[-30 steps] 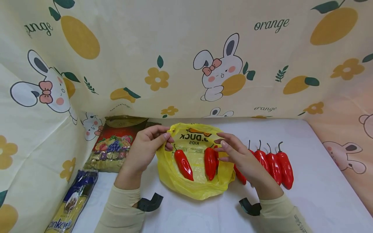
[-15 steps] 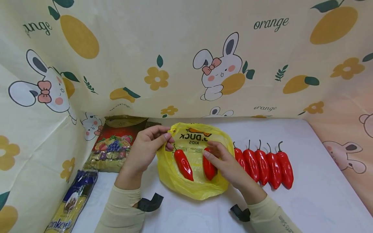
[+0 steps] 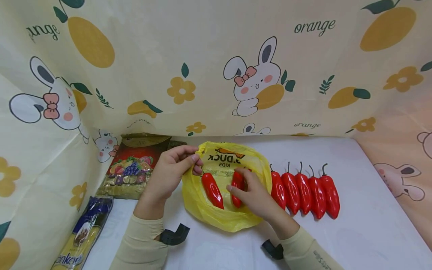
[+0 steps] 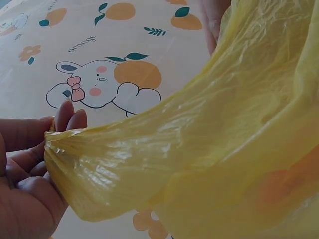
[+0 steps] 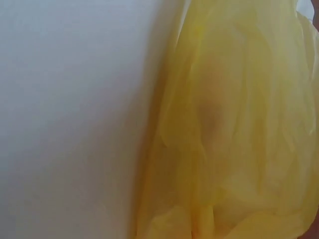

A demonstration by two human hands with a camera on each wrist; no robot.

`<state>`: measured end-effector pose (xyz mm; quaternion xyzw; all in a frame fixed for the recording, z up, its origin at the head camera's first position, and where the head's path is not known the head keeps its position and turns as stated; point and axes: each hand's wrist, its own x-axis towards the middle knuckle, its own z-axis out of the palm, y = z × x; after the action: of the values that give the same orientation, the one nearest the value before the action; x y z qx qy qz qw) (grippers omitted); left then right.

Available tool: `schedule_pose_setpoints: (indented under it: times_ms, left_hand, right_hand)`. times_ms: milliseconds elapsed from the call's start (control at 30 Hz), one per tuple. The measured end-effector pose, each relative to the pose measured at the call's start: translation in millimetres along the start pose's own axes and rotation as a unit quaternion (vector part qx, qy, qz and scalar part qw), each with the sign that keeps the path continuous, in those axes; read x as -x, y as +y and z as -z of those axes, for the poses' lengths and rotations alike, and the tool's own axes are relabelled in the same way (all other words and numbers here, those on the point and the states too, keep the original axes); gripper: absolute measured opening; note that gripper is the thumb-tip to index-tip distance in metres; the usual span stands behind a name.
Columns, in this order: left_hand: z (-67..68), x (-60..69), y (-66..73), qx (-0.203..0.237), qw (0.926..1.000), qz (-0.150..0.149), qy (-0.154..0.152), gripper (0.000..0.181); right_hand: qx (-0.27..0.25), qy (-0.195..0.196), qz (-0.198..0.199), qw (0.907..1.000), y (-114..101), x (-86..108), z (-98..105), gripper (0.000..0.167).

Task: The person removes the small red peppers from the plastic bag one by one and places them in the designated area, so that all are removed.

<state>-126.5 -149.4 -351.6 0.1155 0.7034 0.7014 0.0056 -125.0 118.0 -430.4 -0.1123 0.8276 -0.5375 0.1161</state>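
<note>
My left hand [image 3: 173,168] pinches the left rim of a yellow plastic bag [image 3: 216,221]; in the left wrist view, the fingers gather the bag's edge [image 4: 99,169]. Inside the bag a red chili pepper [image 3: 212,191] lies tilted at the left. My right hand [image 3: 256,195] reaches in over the right side, thumb and fingers about another red chili pepper [image 3: 237,187]. The hand covers part of that pepper and whatever lies beneath it. In the right wrist view the bag's yellow plastic [image 5: 234,124] fills the right half and hides the hand.
Several red chili peppers [image 3: 305,193] lie in a row on the white table right of the bag. A red and gold fruit-print packet [image 3: 131,168] and a blue and yellow packet [image 3: 84,232] lie at the left. Patterned cloth [image 3: 209,67] rises behind.
My right hand has moved left from the bag's right rim into the bag. The right-hand pepper inside has shifted left with it. My left hand keeps its hold on the rim.
</note>
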Motion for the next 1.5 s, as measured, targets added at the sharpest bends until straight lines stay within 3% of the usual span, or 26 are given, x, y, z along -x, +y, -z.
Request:
schedule_pose_setpoints:
  times_ms: [467,767,967,1133,1500]
  left_hand:
    - [-1.7,0.2,0.7,0.003,1.0,-0.001,-0.004,0.019]
    - [-2.9,-0.4,1.3,-0.002,1.0,0.004,-0.005,0.02]
    - [-3.9,0.0,1.7,0.002,0.9999,0.013,-0.004,0.02]
    - [-3.4,0.1,1.3,-0.004,0.9998,0.017,-0.003,0.019]
    - [-2.7,-0.3,1.2,-0.004,0.9999,0.011,-0.003,0.019]
  right_hand:
    - [0.117,-0.031,-0.026,0.9923,4.7,-5.4,-19.9,0.055]
    - [0.164,-0.011,0.002,0.9865,6.5,-5.5,-19.9,0.019]
    - [0.173,-0.016,-0.003,0.9849,6.4,-6.3,-20.3,0.025]
    - [0.165,-0.021,0.008,0.986,10.1,-8.9,-20.2,0.029]
    - [0.054,-0.043,0.029,0.9972,5.6,-10.1,-8.2,0.05]
